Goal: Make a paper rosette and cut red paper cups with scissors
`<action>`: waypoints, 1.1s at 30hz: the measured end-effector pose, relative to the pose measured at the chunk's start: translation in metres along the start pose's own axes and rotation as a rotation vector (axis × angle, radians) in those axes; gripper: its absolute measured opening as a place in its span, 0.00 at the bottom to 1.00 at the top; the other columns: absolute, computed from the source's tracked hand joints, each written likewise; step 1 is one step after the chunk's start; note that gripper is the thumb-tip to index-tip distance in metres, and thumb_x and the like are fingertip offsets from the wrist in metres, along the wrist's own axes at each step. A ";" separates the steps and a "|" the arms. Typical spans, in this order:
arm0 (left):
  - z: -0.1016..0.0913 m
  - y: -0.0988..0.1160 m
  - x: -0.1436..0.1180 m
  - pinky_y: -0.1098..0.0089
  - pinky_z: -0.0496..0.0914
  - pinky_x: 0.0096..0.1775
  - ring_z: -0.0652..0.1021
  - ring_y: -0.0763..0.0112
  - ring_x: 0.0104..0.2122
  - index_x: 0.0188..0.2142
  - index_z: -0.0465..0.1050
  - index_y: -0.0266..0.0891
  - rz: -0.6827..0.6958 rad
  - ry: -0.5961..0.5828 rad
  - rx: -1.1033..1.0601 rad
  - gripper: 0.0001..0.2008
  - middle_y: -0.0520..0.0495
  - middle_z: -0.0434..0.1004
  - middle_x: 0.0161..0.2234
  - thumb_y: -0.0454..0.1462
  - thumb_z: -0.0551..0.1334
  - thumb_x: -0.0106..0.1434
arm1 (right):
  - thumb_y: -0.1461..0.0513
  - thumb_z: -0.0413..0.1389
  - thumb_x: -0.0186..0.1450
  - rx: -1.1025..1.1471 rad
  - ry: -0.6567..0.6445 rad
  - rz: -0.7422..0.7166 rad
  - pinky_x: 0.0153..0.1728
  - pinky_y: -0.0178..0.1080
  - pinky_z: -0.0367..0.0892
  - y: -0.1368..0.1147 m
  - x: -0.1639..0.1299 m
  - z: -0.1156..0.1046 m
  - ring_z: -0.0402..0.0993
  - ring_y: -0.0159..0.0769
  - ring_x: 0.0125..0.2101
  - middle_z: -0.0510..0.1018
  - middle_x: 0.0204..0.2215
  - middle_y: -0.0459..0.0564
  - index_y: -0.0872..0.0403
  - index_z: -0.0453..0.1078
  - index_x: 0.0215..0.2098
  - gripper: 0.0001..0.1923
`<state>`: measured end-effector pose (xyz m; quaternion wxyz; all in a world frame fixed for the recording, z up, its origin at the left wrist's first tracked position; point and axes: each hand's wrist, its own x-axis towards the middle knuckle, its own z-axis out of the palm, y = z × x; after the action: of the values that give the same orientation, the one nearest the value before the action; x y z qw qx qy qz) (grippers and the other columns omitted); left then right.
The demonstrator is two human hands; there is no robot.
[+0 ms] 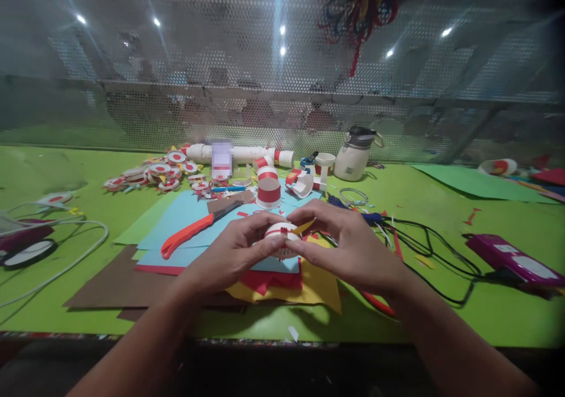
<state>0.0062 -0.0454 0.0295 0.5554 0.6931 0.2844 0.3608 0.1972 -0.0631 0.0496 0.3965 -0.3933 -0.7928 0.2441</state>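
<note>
We hold a small paper cup [282,239] between both hands, just above the stack of coloured sheets [309,285]. Our left hand [233,254] curls around the cup's near side, fingers closed on it, thumb pressing toward the top. Our right hand [348,247] arches over from the other side, fingertips pinched on the rim where a yellow scrap [303,227] sticks out; it looks as if the two-handed grip steadies the cup while the scrap is pressed on, though the contact itself is hidden by the fingers.

Just beyond the left hand lies an orange-handled knife [194,232] on a blue sheet [185,220], handle toward us, near enough to pick up. Beyond the cup stands another red-striped cup [268,192], upside down. Farther left of the left hand is a heap of finished discs [154,173]. To the right of the right hand a black cable [432,250] runs to a purple tool [512,261], kept well apart from the paper. A bottle [355,155] stands far beyond the right hand, on the green table [485,308].
</note>
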 end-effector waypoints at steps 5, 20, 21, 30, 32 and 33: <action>-0.001 -0.004 -0.002 0.67 0.69 0.45 0.74 0.67 0.41 0.42 0.71 0.40 0.077 0.024 0.037 0.09 0.47 0.72 0.40 0.37 0.58 0.63 | 0.64 0.59 0.60 -0.128 0.056 -0.125 0.35 0.37 0.67 -0.007 -0.004 -0.004 0.72 0.33 0.32 0.76 0.30 0.48 0.55 0.73 0.35 0.04; 0.001 -0.006 -0.005 0.69 0.69 0.44 0.75 0.69 0.41 0.44 0.73 0.43 0.206 0.085 0.099 0.11 0.48 0.75 0.41 0.33 0.60 0.61 | 0.66 0.57 0.63 -0.229 0.100 -0.249 0.38 0.36 0.65 -0.015 -0.012 -0.005 0.69 0.33 0.35 0.74 0.32 0.52 0.60 0.71 0.36 0.04; 0.002 -0.006 -0.005 0.70 0.69 0.43 0.75 0.69 0.40 0.44 0.73 0.43 0.206 0.094 0.100 0.11 0.49 0.75 0.41 0.33 0.60 0.61 | 0.66 0.57 0.63 -0.232 0.100 -0.250 0.38 0.36 0.65 -0.015 -0.012 -0.005 0.69 0.33 0.35 0.74 0.32 0.51 0.60 0.71 0.36 0.04; 0.005 -0.004 -0.004 0.70 0.70 0.40 0.75 0.69 0.37 0.42 0.73 0.38 0.183 0.138 0.201 0.10 0.46 0.75 0.38 0.36 0.60 0.61 | 0.68 0.56 0.62 -0.237 0.089 -0.238 0.37 0.35 0.65 -0.015 -0.013 -0.006 0.69 0.33 0.36 0.74 0.33 0.51 0.60 0.72 0.37 0.05; 0.005 -0.005 -0.003 0.69 0.70 0.41 0.75 0.69 0.37 0.42 0.73 0.39 0.149 0.130 0.186 0.10 0.47 0.75 0.38 0.37 0.59 0.62 | 0.67 0.57 0.62 -0.230 0.085 -0.211 0.37 0.35 0.65 -0.012 -0.011 -0.005 0.70 0.33 0.35 0.75 0.33 0.51 0.60 0.72 0.37 0.05; 0.005 -0.005 -0.003 0.69 0.70 0.41 0.76 0.69 0.37 0.42 0.72 0.39 0.130 0.130 0.174 0.10 0.46 0.75 0.39 0.38 0.59 0.62 | 0.67 0.57 0.62 -0.224 0.082 -0.189 0.37 0.36 0.65 -0.011 -0.010 -0.005 0.70 0.32 0.35 0.75 0.33 0.51 0.60 0.72 0.37 0.05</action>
<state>0.0090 -0.0495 0.0236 0.4488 0.7310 0.3046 0.4141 0.2007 -0.0773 0.0561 0.4035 -0.3685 -0.8316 0.0992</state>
